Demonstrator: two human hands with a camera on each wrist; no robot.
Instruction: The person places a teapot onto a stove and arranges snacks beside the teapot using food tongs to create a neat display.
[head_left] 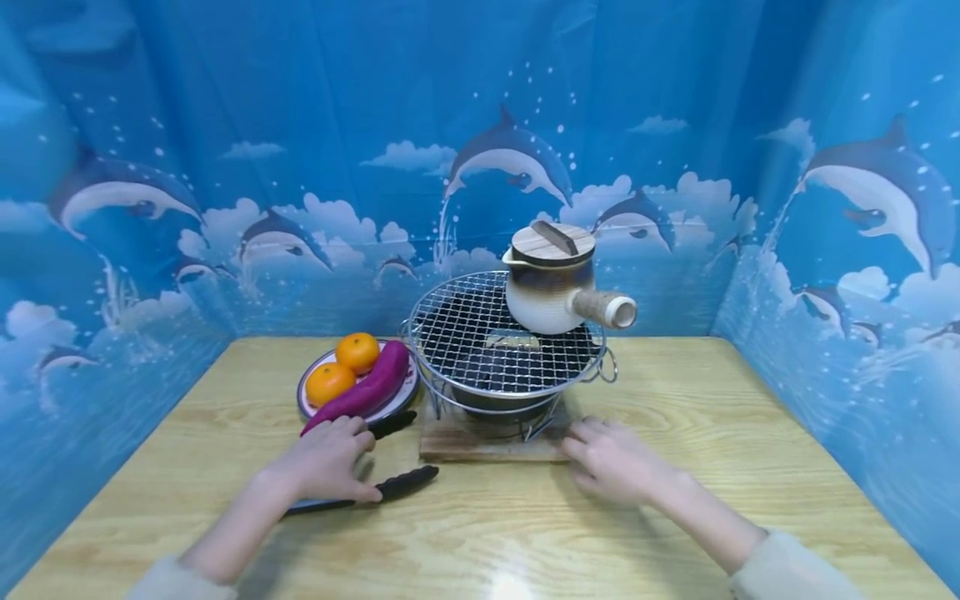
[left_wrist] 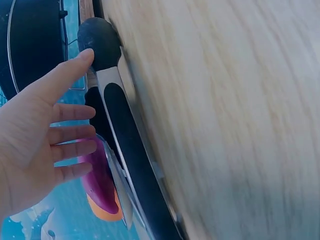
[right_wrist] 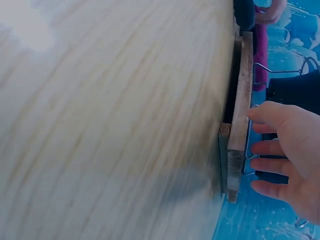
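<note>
My left hand (head_left: 330,461) is spread over a pair of black-and-silver tongs (head_left: 408,482) lying on the table. In the left wrist view, its thumb (left_wrist: 86,56) overlaps the black head of the near arm, with the fingers straight and apart. My right hand (head_left: 609,458) is at the right end of a wooden board (head_left: 480,450), fingers extended beside its edge. On that board stands a round grill stove (head_left: 502,404) with a wire mesh top (head_left: 472,333). A white-and-brown pot (head_left: 540,300) with a wooden lid (head_left: 553,243) sits on the mesh, its side handle (head_left: 603,307) pointing right.
Left of the stove, beyond my left hand, a rimmed plate (head_left: 306,400) holds two oranges (head_left: 330,384) and a purple eggplant (head_left: 375,385). The wood-grain table (head_left: 465,525) is bordered at the back and sides by a blue dolphin-print curtain (head_left: 337,125).
</note>
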